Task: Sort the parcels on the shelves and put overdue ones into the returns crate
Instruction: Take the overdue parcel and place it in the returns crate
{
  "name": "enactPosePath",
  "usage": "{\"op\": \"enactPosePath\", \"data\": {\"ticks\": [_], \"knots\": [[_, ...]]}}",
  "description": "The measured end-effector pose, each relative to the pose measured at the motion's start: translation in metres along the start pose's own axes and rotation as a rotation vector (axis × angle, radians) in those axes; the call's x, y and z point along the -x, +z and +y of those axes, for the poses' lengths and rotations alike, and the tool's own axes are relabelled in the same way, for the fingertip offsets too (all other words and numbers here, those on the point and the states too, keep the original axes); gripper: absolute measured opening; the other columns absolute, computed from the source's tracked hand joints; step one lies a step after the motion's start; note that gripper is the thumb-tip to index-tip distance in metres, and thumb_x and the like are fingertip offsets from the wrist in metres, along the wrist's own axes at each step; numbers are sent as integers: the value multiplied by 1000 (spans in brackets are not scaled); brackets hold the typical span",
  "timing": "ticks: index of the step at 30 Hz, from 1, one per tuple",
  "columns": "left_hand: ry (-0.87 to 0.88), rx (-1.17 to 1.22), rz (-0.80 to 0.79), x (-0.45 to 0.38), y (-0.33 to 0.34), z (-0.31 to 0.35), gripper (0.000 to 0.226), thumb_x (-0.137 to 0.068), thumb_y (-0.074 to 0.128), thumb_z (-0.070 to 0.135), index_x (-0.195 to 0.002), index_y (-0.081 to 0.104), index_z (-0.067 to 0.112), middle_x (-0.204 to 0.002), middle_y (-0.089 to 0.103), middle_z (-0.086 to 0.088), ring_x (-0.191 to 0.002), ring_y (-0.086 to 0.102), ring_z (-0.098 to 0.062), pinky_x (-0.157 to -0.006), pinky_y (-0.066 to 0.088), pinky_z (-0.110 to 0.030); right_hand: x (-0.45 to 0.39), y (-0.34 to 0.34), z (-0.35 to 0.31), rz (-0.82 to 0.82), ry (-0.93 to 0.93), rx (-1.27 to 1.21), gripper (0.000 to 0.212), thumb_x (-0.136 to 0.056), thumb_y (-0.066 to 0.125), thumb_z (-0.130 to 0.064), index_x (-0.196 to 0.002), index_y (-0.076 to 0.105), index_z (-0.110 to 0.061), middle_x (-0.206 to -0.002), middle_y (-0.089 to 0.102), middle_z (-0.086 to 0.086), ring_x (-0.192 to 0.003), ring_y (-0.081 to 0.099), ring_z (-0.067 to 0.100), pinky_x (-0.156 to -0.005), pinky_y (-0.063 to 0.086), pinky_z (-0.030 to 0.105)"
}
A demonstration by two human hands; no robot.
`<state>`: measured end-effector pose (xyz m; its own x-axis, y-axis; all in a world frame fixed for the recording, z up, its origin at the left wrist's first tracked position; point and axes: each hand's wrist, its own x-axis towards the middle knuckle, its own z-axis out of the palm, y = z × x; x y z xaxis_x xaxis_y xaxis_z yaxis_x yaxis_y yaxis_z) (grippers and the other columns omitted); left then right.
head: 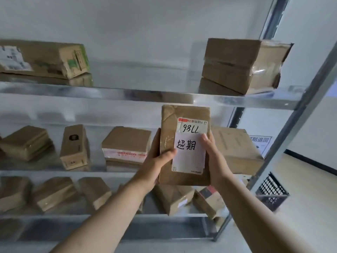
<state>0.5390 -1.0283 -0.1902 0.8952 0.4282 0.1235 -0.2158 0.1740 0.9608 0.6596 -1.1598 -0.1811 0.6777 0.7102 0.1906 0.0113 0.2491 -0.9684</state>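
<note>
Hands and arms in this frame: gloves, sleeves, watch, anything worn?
Nothing worn that shows. The left hand and right hand are bare: no gloves, no rings visible on the fingers that show. Both forearms are bare from wrist to the frame's bottom edge, with no sleeve cuff, watch, wristband or marking in view. Anything above the elbows is out of frame.

Metal shelf unit (109, 94), three tiers in view, grey upright at right of frame.

Top tier: flat box (43, 58) with white label, upper left; taped box (244, 64), upper right, tilted on one edge.

Middle tier, left to right: small box (25, 142); upright carton (74, 147); labelled box (126, 144); large box (237, 150), partly hidden.

Lower tier (113, 219): several brown packets (54, 193), leaning, across the bottom of the frame.

Floor, lower right: black crate (271, 190), beside the upright.
</note>
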Motion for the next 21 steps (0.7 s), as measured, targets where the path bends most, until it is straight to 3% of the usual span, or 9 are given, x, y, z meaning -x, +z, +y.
{"op": "enactPosePath", "data": {"ticks": [3,5,8,12,15,17,21], "knots": [[-197,22,2,20,20,-59,49,-75,71,35,-123,62,37,-117,71,-3,-111,66,-28,-93,55,-46,44,-32,46,101,160,-54,64,-88,53,-55,-147,36,-38,-137,59,8,-122,58,36,-93,53,58],[-328,-17,0,29,42,-91,43,-72,76,39,-114,70,30,-113,73,-2,-114,64,-28,-103,47,-49,69,-62,67,160,209,-75,64,-89,55,-53,-148,36,-37,-142,56,11,-127,54,39,-101,46,63],[-434,-60,-35,28,77,-137,44,-75,74,44,-113,73,23,-112,74,-3,-113,65,-26,-105,46,-49,101,-107,81,265,282,-110,56,-87,54,-49,-140,47,-33,-131,64,11,-119,61,35,-94,54,50],[-570,-28,-118,15,142,-193,52,-73,73,47,-117,71,21,-115,73,-7,-110,67,-30,-98,51,-50,135,-185,92,353,345,-104,58,-85,55,-50,-140,48,-37,-129,66,6,-115,65,28,-98,53,47],[-662,-26,-165,5,195,-235,65,-66,80,53,-119,69,18,-114,73,-8,-108,68,-30,-98,52,-49,159,-244,95,394,404,-116,53,-85,55,-47,-136,53,-31,-121,71,7,-104,71,24,-78,60,36],[-699,-16,-225,-4,241,-260,58,-74,74,46,-124,64,20,-117,72,-6,-109,68,-28,-97,53,-48,173,-296,96,417,432,-121,53,-84,55,-46,-134,54,-26,-117,72,9,-98,72,25,-72,59,30],[-752,-18,-274,-29,331,-299,50,-81,72,41,-127,60,25,-117,72,-3,-106,69,-25,-93,55,-45,188,-392,92,465,434,-113,51,-85,54,-40,-134,53,-24,-115,73,9,-98,73,28,-73,59,31]]}}
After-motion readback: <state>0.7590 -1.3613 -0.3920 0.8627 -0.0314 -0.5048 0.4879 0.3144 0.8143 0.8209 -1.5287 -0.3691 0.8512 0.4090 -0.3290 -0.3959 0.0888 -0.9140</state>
